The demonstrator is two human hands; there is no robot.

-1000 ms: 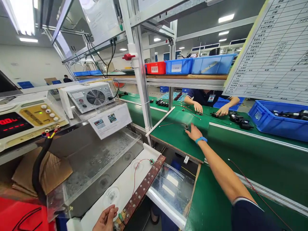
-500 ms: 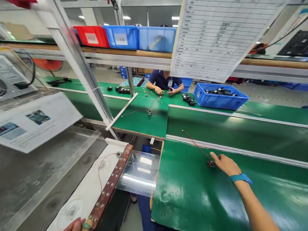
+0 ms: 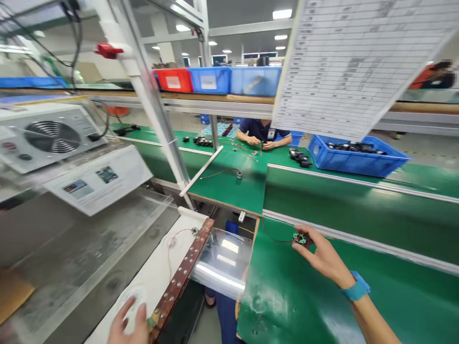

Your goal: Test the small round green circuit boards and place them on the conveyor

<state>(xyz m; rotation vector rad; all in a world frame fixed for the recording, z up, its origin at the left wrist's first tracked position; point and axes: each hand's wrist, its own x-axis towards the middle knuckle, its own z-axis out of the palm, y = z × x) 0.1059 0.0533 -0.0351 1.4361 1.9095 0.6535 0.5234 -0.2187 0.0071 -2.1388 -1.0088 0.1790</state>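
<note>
My right hand (image 3: 319, 253) pinches a small round circuit board (image 3: 299, 238) between thumb and fingers, over the green mat. A thin red wire (image 3: 274, 238) trails from the board to the left. My left hand (image 3: 129, 322) is open, its fingers apart, above the lower end of a white strip (image 3: 143, 282). Close to its fingers, a small greenish piece (image 3: 152, 321) sits at the end of a brown bar studded with metal contacts (image 3: 179, 274). Farther up the bar lies another round circuit board (image 3: 194, 231), its red wire curving down over the white strip.
A clear plastic sheet (image 3: 222, 258) bridges the strip and the green mat (image 3: 287, 296). Across the bench a person (image 3: 263, 134) handles small parts beside a blue bin (image 3: 355, 155). A metal post (image 3: 154, 105) and a hanging paper sheet (image 3: 351, 67) stand in front.
My right hand has picked the round part up off the mat, turning its green side into view. My left hand has come further into view and spread its fingers. The camera view has shifted.
</note>
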